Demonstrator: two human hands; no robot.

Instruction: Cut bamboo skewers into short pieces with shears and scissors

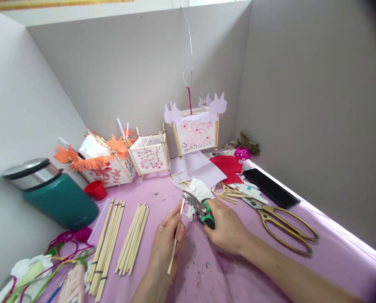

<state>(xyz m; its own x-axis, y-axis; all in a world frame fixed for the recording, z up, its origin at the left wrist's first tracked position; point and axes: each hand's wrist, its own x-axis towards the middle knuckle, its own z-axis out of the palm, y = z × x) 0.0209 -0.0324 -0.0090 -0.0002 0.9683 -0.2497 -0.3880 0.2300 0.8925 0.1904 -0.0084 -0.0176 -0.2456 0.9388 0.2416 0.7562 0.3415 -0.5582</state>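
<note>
In the middle of the head view, my left hand [168,235] is closed around a thin wooden stick [176,242], which slants upward with its upper end near the cutter blades. My right hand [227,227] is wrapped round the green and black handles of pruning shears [201,207]. Their curved blades lie by the stick's top end; whether they touch it I cannot tell. Crumpled white tissue [200,188] lies just behind the blades. Left of my left hand are a loose row of sticks [132,240] and sticks bundled with black bands [107,248].
Behind stand paper lanterns on stick frames: one with orange trim [107,172], a plain one [151,158], and one with lilac trim [196,132]. A teal bottle [60,200] and red cup [96,190] are left. Gold-handled scissors [282,229], a phone [270,187] and stick offcuts [227,193] lie right.
</note>
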